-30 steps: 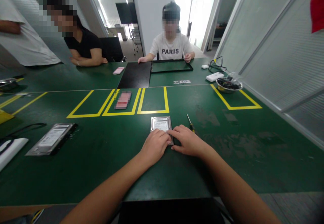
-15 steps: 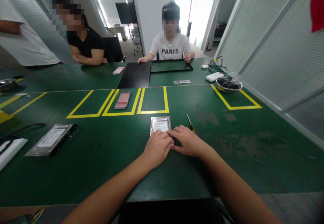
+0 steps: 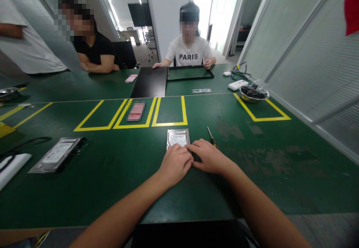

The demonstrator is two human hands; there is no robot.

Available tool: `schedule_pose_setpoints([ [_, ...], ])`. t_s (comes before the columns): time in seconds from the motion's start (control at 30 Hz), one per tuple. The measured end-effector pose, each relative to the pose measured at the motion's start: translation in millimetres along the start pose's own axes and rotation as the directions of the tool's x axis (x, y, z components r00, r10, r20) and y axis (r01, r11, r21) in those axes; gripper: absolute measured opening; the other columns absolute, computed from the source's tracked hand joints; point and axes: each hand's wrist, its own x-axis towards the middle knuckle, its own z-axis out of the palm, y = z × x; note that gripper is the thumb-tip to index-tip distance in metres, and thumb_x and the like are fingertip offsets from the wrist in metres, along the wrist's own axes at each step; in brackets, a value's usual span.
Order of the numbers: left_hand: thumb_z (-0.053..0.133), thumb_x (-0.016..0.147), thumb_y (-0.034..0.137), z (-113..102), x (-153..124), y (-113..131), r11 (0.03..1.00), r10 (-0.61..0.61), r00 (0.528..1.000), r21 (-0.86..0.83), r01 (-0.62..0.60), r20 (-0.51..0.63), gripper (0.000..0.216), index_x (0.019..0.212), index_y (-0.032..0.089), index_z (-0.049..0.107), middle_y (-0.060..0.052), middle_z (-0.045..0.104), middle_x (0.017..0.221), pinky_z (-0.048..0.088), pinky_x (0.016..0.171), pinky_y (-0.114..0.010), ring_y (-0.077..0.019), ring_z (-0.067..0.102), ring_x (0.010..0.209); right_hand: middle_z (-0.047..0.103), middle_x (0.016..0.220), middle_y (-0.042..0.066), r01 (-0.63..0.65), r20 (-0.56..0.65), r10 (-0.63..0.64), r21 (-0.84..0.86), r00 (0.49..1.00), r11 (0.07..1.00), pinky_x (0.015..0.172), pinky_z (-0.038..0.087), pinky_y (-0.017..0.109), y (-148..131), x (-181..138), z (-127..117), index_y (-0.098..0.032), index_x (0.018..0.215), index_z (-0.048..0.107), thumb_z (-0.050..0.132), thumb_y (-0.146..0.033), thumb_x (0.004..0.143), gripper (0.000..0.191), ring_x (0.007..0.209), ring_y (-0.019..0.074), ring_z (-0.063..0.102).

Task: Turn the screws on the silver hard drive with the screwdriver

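A silver hard drive (image 3: 178,137) with a white label lies flat on the green table (image 3: 112,173) straight in front of me. My left hand (image 3: 175,164) is curled over its near edge, fingers bent and pressed on it. My right hand (image 3: 208,156) arches in from the right, and its fingertips meet the left hand's at the drive's near right corner. Both hands hide the drive's near end. A small screwdriver (image 3: 211,136) with a yellow-and-black handle lies just right of the drive, beside my right hand.
A second hard drive (image 3: 57,154) lies at the left, with a white device (image 3: 11,166) beyond it. Yellow taped boxes (image 3: 131,113) mark the middle of the table. A metal bowl (image 3: 254,94) stands at the far right. Two people sit across; one holds a black frame (image 3: 190,73).
My left hand has crept slightly right and towards me along the drive's near edge. My right hand and the drive have stayed put.
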Motion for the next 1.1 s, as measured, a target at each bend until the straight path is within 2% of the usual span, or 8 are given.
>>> schedule_pose_setpoints([
  [0.4,0.057,0.091,0.026,-3.4,1.3,3.3,0.995,0.016,1.000,0.095,-0.017,0.009,0.016,0.080,0.022,0.067,-0.002,0.068,0.084,0.036,0.077,-0.038,-0.0209,0.051,0.085,0.060,0.106,0.011,-0.020,0.017,0.020,-0.028,1.000,0.999,0.087,0.042,0.037,1.7,-2.2,-4.3,-0.017,0.133,0.052,0.064,-0.027,0.080,0.055,0.097,0.0245,0.051],
  [0.6,0.055,0.092,0.028,-4.2,1.0,8.8,0.981,0.014,1.000,0.195,-0.016,0.012,0.018,0.079,0.021,0.067,-0.003,0.067,0.082,0.036,0.076,-0.039,-0.0229,0.051,0.086,0.060,0.106,0.010,-0.048,0.006,0.048,-0.010,0.999,0.999,0.090,0.042,0.036,8.2,-5.1,-4.9,-0.018,0.132,0.053,0.052,-0.007,0.076,0.057,0.098,0.0221,0.052],
  [0.7,0.054,0.093,0.027,-1.7,-1.9,8.4,0.972,0.046,0.999,0.230,-0.044,-0.002,0.020,0.079,0.020,0.067,-0.004,0.066,0.082,0.035,0.077,-0.040,-0.0232,0.051,0.088,0.061,0.105,0.011,-0.133,-0.015,0.132,-0.043,0.991,0.990,0.091,0.042,0.034,9.9,-4.2,-7.1,-0.015,0.124,0.057,0.049,-0.006,0.077,0.048,0.100,0.0220,0.053],
  [0.9,0.054,0.093,0.026,2.7,-9.9,4.6,0.989,0.019,0.998,0.150,-0.009,-0.066,0.016,0.091,0.024,0.070,-0.005,0.066,0.084,0.035,0.081,-0.040,-0.0224,0.051,0.090,0.062,0.101,0.013,-0.419,-0.094,0.410,-0.279,0.907,0.864,0.083,0.045,0.035,12.8,-3.9,-16.2,-0.016,0.103,0.062,0.050,-0.019,0.087,0.020,0.096,0.0260,0.057],
  [1.1,0.055,0.092,0.026,5.6,-12.4,6.5,0.994,-0.046,0.990,0.091,0.058,-0.130,0.014,0.088,0.023,0.069,-0.004,0.068,0.086,0.033,0.089,-0.045,-0.0232,0.051,0.094,0.059,0.103,0.015,-0.564,-0.107,0.567,-0.356,0.817,0.745,0.076,0.046,0.035,19.2,-8.5,-17.2,-0.017,0.106,0.057,0.052,-0.024,0.088,0.020,0.094,0.0279,0.059],
])
